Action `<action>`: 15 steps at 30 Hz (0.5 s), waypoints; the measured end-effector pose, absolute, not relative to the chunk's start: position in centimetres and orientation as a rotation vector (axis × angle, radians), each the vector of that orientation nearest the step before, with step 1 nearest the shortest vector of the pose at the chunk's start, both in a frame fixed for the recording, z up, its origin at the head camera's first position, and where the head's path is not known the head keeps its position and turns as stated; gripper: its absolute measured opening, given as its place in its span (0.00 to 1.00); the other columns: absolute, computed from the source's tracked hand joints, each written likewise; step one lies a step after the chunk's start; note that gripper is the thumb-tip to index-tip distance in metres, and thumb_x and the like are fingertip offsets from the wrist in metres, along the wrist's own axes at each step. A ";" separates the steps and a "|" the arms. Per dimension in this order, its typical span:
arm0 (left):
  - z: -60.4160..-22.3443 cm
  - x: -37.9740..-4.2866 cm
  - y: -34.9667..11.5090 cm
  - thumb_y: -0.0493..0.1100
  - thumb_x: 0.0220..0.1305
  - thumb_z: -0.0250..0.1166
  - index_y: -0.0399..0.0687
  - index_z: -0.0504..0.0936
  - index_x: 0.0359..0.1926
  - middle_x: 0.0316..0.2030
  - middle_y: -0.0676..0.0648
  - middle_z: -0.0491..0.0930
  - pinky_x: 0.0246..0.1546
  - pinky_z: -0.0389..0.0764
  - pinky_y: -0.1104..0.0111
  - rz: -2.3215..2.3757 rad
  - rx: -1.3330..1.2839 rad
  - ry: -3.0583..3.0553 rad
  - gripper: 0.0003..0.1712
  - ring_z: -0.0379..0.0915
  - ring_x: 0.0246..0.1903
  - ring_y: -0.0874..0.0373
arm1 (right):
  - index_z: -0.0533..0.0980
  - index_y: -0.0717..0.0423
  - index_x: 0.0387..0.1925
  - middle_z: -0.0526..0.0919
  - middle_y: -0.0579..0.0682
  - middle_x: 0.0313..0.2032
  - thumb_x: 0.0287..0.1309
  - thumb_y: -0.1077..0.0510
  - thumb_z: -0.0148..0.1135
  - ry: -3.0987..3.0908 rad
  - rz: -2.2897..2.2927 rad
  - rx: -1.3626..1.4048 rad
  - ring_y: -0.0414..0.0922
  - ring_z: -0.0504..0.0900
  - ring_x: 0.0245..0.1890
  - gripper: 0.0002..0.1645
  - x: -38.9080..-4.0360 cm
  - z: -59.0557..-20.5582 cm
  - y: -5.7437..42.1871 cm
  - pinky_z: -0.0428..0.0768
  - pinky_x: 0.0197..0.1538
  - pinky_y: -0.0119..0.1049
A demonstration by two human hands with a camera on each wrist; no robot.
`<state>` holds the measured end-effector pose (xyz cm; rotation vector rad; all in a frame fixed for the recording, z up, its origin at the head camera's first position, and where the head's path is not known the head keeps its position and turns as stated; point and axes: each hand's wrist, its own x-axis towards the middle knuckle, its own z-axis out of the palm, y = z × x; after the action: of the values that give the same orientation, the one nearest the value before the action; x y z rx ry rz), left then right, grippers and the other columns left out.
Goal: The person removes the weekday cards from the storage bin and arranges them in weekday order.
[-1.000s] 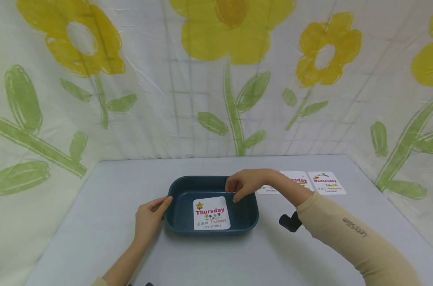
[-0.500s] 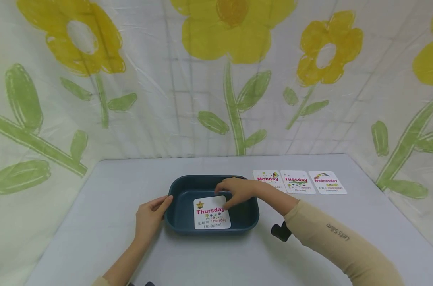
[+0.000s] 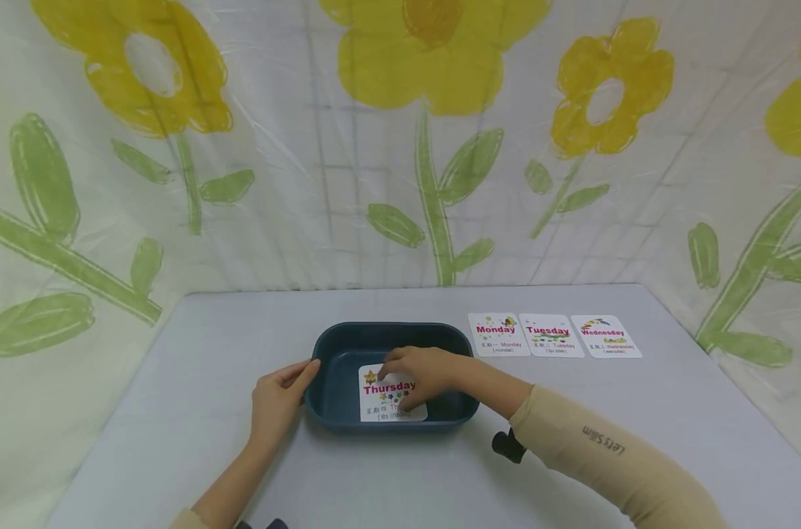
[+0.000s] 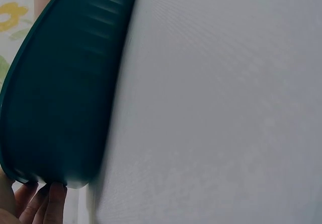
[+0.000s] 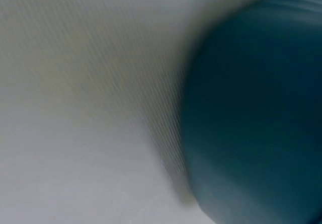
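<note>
A dark teal plastic basin (image 3: 334, 397) stands on the table. Inside it lies a white card printed "Thursday" (image 3: 376, 402), its right part covered by my right hand (image 3: 422, 376). That hand reaches in over the right rim, thumb and fingers spread apart above the card; whether they touch it I cannot tell. My left hand (image 3: 278, 400) pinches the basin's left rim, thumb on top and fingers against the outer wall. The left wrist view shows the left fingertips (image 4: 55, 196) at the basin's end. In the right wrist view only the basin's outside (image 5: 251, 118) and the table appear.
Cards reading Monday (image 3: 498, 345), Tuesday (image 3: 551, 347) and Wednesday (image 3: 605, 347) lie in a row at the back right of the white table (image 3: 195, 382). Behind the table hangs a flower-patterned curtain (image 3: 275, 220).
My right hand has moved left and lower into the basin, from its right back corner to over the Thursday card. The Monday card has come fully into view. My left hand stays put.
</note>
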<state>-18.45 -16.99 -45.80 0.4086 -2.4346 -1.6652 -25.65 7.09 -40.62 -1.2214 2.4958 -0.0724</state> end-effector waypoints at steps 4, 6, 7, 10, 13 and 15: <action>-45.7 -18.4 -17.0 0.57 0.56 0.65 0.43 0.83 0.46 0.41 0.43 0.83 0.29 0.79 0.77 -1.664 0.411 -2.435 0.25 0.81 0.39 0.56 | 0.69 0.35 0.58 0.63 0.48 0.65 0.43 0.40 0.70 2.498 -0.052 -1.239 0.47 0.64 0.63 0.37 -25.4 -41.1 6.8 0.72 0.57 0.45; -45.7 -18.5 -17.0 0.57 0.56 0.65 0.43 0.83 0.46 0.41 0.42 0.83 0.29 0.79 0.77 -1.666 0.413 -2.435 0.25 0.81 0.39 0.55 | 0.69 0.35 0.58 0.63 0.49 0.65 0.42 0.40 0.71 2.501 -0.042 -1.247 0.48 0.64 0.63 0.39 -25.3 -41.4 6.7 0.71 0.58 0.46; -45.7 -18.5 -17.0 0.57 0.56 0.65 0.43 0.83 0.46 0.41 0.42 0.83 0.29 0.79 0.77 -1.669 0.416 -2.435 0.25 0.81 0.39 0.55 | 0.69 0.36 0.58 0.63 0.49 0.65 0.41 0.41 0.72 2.499 -0.040 -1.252 0.48 0.64 0.63 0.39 -25.3 -41.5 6.6 0.71 0.58 0.46; -45.7 -18.5 -17.0 0.58 0.56 0.64 0.43 0.83 0.46 0.41 0.42 0.83 0.29 0.79 0.77 -1.672 0.414 -2.436 0.26 0.81 0.39 0.55 | 0.68 0.36 0.58 0.63 0.51 0.65 0.41 0.43 0.73 2.493 -0.039 -1.253 0.49 0.65 0.63 0.40 -25.2 -41.8 6.6 0.71 0.59 0.47; -45.8 -18.5 -17.0 0.60 0.55 0.64 0.43 0.83 0.46 0.41 0.42 0.83 0.29 0.79 0.77 -1.672 0.413 -2.435 0.27 0.81 0.38 0.56 | 0.67 0.37 0.59 0.63 0.51 0.65 0.41 0.44 0.73 2.478 -0.065 -1.242 0.50 0.65 0.63 0.40 -25.3 -41.9 6.6 0.71 0.59 0.46; -45.9 -18.5 -17.0 0.60 0.55 0.64 0.43 0.83 0.45 0.41 0.42 0.83 0.29 0.79 0.77 -1.670 0.412 -2.433 0.28 0.81 0.38 0.57 | 0.67 0.38 0.59 0.63 0.52 0.65 0.42 0.44 0.73 2.470 -0.091 -1.240 0.51 0.64 0.63 0.40 -25.3 -42.0 6.6 0.71 0.59 0.46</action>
<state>-18.52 -16.99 -45.86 0.4121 -2.4331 -1.6704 -25.30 6.61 -41.99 -1.2398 2.4701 -0.0906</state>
